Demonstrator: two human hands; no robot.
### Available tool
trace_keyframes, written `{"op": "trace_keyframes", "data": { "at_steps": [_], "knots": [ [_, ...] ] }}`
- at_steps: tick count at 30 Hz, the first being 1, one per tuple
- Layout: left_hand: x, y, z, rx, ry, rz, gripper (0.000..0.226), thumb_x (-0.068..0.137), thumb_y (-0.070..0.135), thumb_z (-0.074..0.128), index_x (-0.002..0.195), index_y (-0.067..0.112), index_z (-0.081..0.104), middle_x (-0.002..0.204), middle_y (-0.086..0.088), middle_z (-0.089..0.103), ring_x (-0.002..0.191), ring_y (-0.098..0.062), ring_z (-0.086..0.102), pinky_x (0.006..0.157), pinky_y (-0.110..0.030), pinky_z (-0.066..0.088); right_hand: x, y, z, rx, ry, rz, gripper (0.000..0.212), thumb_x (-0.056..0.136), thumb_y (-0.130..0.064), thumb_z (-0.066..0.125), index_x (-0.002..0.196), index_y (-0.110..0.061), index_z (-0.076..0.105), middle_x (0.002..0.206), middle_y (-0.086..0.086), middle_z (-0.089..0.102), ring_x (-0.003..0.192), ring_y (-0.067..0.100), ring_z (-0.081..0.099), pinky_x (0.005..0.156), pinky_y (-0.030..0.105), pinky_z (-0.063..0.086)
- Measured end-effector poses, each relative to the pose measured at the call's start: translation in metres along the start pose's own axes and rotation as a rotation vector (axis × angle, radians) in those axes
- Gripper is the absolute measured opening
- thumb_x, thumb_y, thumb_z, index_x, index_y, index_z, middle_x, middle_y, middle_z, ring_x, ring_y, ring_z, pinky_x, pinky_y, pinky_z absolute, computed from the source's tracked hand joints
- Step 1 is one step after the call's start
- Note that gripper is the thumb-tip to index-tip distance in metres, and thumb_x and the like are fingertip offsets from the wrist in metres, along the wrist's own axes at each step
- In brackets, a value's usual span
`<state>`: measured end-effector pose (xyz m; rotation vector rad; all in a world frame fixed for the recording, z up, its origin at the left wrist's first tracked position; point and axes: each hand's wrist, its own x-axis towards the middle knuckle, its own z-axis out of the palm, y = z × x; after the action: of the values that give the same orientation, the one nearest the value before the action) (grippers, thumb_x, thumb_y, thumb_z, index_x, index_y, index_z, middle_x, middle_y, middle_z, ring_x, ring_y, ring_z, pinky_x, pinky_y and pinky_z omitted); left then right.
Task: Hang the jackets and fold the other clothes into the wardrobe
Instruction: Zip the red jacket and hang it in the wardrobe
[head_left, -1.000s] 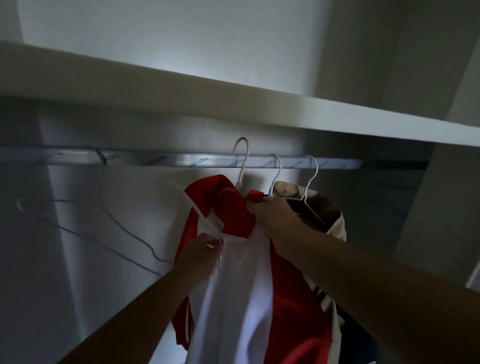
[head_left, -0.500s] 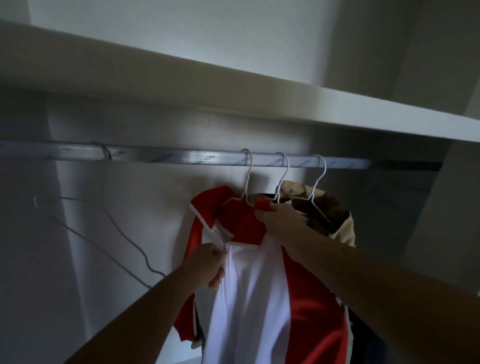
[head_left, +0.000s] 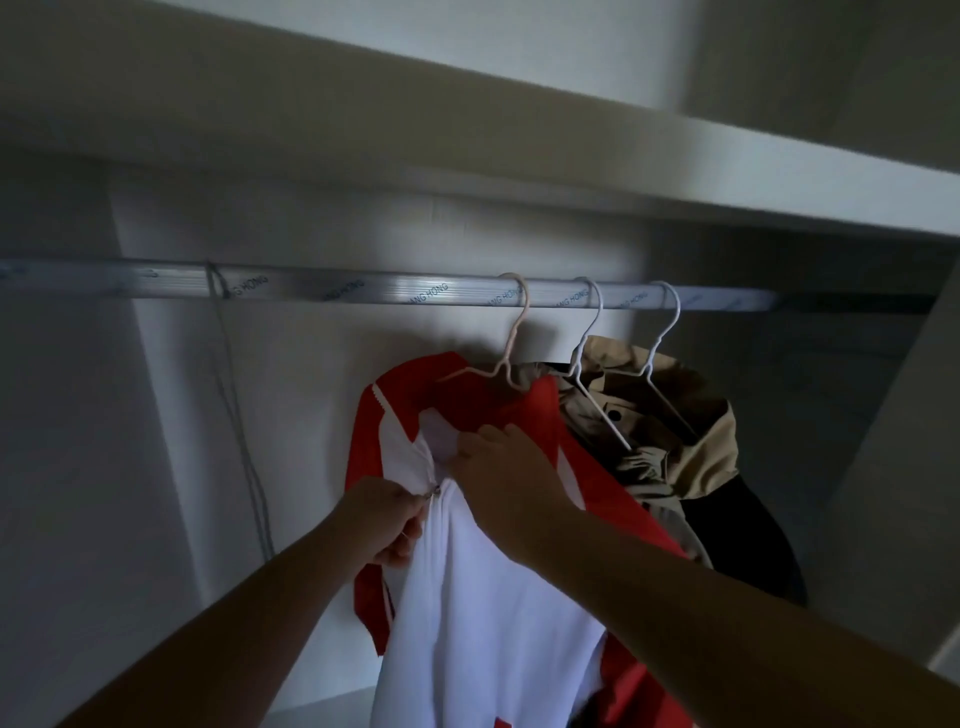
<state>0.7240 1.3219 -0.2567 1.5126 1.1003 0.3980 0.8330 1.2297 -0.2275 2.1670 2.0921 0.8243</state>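
While the red-and-white jacket hangs from the rail, both hands hold it.
The left hand pinches the zipper pull; the right hand, at its 1 o'clock, grips the white cloth.

White-fronted red jacket; at its two o'clock, tan jacket with black; white hangers; silver rail.

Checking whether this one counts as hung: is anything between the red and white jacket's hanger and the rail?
Nothing visible. The hanger of the red and white jacket already hooks over the rail, left of two other hangers. The left hand pinches its zipper; the right hand holds the fabric just above.
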Motion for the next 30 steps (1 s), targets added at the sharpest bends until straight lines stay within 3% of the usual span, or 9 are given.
{"op": "trace_keyframes", "data": {
  "at_steps": [4,7,14,16,18,21,24,27,30],
  "knots": [
    [-0.001,0.000,-0.007,0.059,0.000,0.012,0.019,0.096,0.010,0.053,0.080,0.001,0.060,0.060,-0.007,0.053,0.044,-0.013,0.048,0.046,-0.024,0.047,0.019,-0.004,0.023,0.133,-0.038,-0.035,0.024,0.093,-0.009,0.054,0.111,-0.020,0.065,0.106,-0.002,0.062,0.098,0.021,0.062,0.080,0.030,0.049],
    [0.004,-0.004,-0.013,0.060,0.001,-0.004,0.017,0.095,0.012,0.056,0.091,-0.003,0.063,0.062,-0.007,0.055,0.049,-0.015,0.049,0.048,-0.026,0.047,0.023,-0.006,0.034,0.182,-0.018,-0.086,0.020,0.096,-0.016,0.051,0.109,-0.018,0.066,0.105,-0.001,0.063,0.095,0.022,0.064,0.080,0.036,0.054],
    [0.025,-0.018,-0.022,-0.051,0.060,-0.105,0.023,0.091,0.012,0.060,0.071,0.002,0.061,0.040,-0.002,0.057,0.029,-0.011,0.049,0.035,-0.019,0.043,0.027,-0.008,0.044,0.318,-0.026,-0.083,0.025,0.099,-0.025,0.048,0.109,-0.014,0.069,0.107,0.001,0.065,0.096,0.020,0.064,0.084,0.035,0.053],
    [0.032,-0.031,-0.022,0.068,0.107,-0.014,0.018,0.090,0.012,0.062,0.074,0.005,0.060,0.048,-0.001,0.061,0.034,-0.010,0.053,0.037,-0.020,0.045,0.027,-0.006,0.043,0.393,-0.006,-0.007,0.027,0.098,-0.028,0.048,0.106,-0.015,0.070,0.105,0.002,0.066,0.095,0.019,0.064,0.084,0.035,0.052],
    [0.036,-0.046,-0.017,0.427,0.169,0.245,0.013,0.091,0.023,0.060,0.085,0.012,0.058,0.068,0.006,0.062,0.054,-0.004,0.058,0.050,-0.018,0.048,0.028,-0.006,0.041,0.421,0.011,0.057,0.028,0.097,-0.030,0.047,0.103,-0.016,0.071,0.100,0.001,0.067,0.092,0.017,0.062,0.079,0.029,0.050],
    [0.031,-0.055,0.007,0.635,0.220,0.517,0.022,0.091,0.044,0.057,0.097,0.023,0.059,0.088,0.010,0.066,0.078,-0.003,0.062,0.069,-0.017,0.049,0.029,-0.008,0.036,0.432,0.051,0.134,0.025,0.094,-0.026,0.049,0.083,-0.015,0.068,0.080,-0.003,0.063,0.071,0.012,0.057,0.056,0.014,0.033],
    [0.028,-0.050,0.025,0.682,0.411,0.577,0.027,0.095,0.043,0.049,0.103,0.023,0.066,0.098,0.009,0.071,0.087,-0.005,0.066,0.080,-0.020,0.052,0.029,-0.003,0.024,0.438,0.071,0.217,0.023,0.093,-0.023,0.050,0.073,-0.018,0.061,0.072,-0.005,0.059,0.064,0.009,0.055,0.053,0.012,0.033],
    [0.029,-0.055,0.030,0.710,0.376,0.562,0.027,0.094,0.042,0.051,0.098,0.020,0.066,0.094,0.005,0.071,0.084,-0.008,0.066,0.080,-0.021,0.053,0.025,0.006,0.008,0.286,0.152,0.259,0.025,0.093,-0.026,0.049,0.069,-0.022,0.053,0.073,-0.007,0.057,0.065,0.012,0.057,0.047,0.017,0.026],
    [0.027,-0.068,0.034,0.766,0.343,0.536,0.027,0.094,0.043,0.052,0.098,0.020,0.065,0.092,0.006,0.069,0.084,-0.007,0.065,0.080,-0.020,0.052,0.033,0.017,-0.013,0.186,0.303,0.347,0.018,0.086,-0.026,0.054,0.071,-0.017,0.060,0.078,-0.002,0.063,0.072,0.021,0.062,0.052,0.023,0.029]
  ]
}}
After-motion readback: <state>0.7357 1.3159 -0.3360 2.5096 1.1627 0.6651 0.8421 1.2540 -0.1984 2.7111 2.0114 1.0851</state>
